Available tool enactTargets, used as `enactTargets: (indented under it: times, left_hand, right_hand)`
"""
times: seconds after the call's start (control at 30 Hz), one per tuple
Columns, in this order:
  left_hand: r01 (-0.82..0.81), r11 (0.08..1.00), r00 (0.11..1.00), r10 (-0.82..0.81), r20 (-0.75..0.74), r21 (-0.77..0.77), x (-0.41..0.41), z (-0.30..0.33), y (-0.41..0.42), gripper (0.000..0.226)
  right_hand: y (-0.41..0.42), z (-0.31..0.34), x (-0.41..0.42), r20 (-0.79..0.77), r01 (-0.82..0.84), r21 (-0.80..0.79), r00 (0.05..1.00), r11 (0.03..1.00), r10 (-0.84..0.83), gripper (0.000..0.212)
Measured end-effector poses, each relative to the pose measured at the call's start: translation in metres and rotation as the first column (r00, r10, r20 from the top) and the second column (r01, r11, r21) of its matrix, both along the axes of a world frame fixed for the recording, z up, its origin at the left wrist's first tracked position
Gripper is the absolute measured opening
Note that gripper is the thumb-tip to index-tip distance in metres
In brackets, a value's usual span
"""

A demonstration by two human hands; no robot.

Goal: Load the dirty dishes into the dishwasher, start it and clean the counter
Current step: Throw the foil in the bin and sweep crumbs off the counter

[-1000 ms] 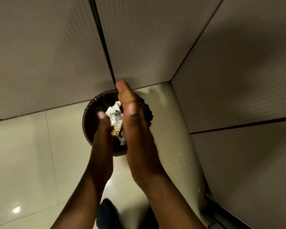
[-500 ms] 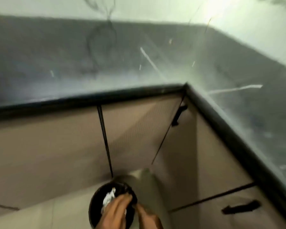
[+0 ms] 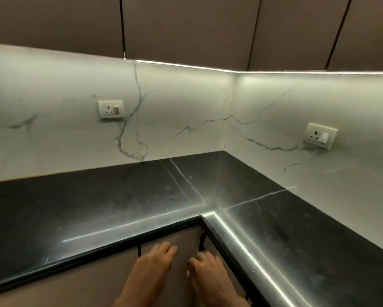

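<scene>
Both hands low in front of the corner cabinet, below the edge of the surface (image 3: pixel 119 202). Left hand (image 3: pixel 151 265) loose, fingers gently bent, holding nothing. Right hand (image 3: pixel 208 270) likewise empty, fingers curled downward and slack. Neither touches the surface.

Task's things: the black corner surface is right ahead and is the only one in view. No dishes, no dishwasher, no cloth visible from this angle.

Risks, as I judge them:
- Faint pale specks lie near the seam (image 3: pixel 186 185) and towards the front edge; smeary swirls show in the glare. Wiping with bare hands would likely spread the film, not lift it.
- Crumbs swept towards the inner corner could lodge in the seam lines or drop down the cabinet fronts to the floor.
- Two wall sockets, left socket (image 3: pixel 111 109) and right socket (image 3: pixel 321 135), sit above the surface. A very wet cloth flicked about could splash them.
- Strong reflection from the under-cabinet light strip (image 3: pixel 186 65) hides dirt in bright patches; spots may be missed.

Room: L-shaped dark polished surface, white marble-veined backsplash (image 3: pixel 53 134), brown upper cabinets (image 3: pixel 186 25), brown lower doors with black handles (image 3: pixel 202 241) just beside the right hand.
</scene>
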State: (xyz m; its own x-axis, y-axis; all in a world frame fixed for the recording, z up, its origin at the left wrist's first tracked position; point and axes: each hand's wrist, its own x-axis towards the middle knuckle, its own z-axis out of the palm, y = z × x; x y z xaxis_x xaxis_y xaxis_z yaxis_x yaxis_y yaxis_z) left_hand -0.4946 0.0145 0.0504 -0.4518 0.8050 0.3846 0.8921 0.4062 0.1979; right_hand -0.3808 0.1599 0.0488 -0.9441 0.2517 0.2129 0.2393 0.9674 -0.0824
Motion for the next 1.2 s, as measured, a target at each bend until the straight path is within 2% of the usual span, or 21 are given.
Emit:
enactTargets:
  times: [0.07, 0.17, 0.27, 0.5, 0.73, 0.97, 1.13, 1.2]
  left_hand:
    - [-0.008, 0.997, 0.996, 0.015, -0.089, 0.079, -0.003, 0.038, 0.003, 0.038]
    - [-0.036, 0.994, 0.998, 0.041, -0.052, 0.102, -0.01, 0.073, 0.007, 0.024]
    - [-0.059, 0.988, 0.997, 0.067, -0.05, 0.145, -0.017, 0.087, 0.014, 0.026]
    - [-0.132, 0.967, 0.984, 0.101, 0.149, 0.219, -0.055, 0.08, 0.043, 0.022]
    - [-0.24, 0.944, 0.928, 0.155, 0.339, 0.227, -0.115, 0.042, 0.08, 0.017]
    - [-0.324, 0.906, 0.841, 0.144, 0.522, 0.272, -0.201, -0.004, 0.154, 0.023]
    - [-0.385, 0.895, 0.772, 0.181, 0.609, 0.223, -0.235, -0.024, 0.183, 0.021]
    - [-0.396, 0.899, 0.75, 0.201, 0.63, 0.186, -0.241, -0.029, 0.187, 0.019]
  right_hand:
    - [0.01, 0.028, 0.004, -0.152, -0.015, 0.0, 0.988, 1.0, 0.015, 0.023]
    - [0.023, 0.062, 0.005, -0.181, 0.018, -0.127, 0.983, 0.992, -0.04, 0.025]
    - [0.036, 0.076, -0.002, -0.27, 0.085, -0.181, 0.954, 0.98, -0.133, 0.015]
    - [0.065, 0.08, -0.04, -0.34, 0.196, -0.36, 0.883, 0.912, -0.323, 0.006]
    - [0.13, 0.06, -0.129, -0.299, 0.236, -0.501, 0.856, 0.833, -0.423, 0.007]
    - [0.268, 0.009, -0.304, -0.191, 0.305, -0.561, 0.857, 0.77, -0.479, 0.009]
    - [0.329, -0.034, -0.394, -0.081, 0.327, -0.537, 0.898, 0.777, -0.433, 0.015]
    - [0.338, -0.047, -0.414, -0.049, 0.308, -0.496, 0.924, 0.812, -0.38, 0.01]
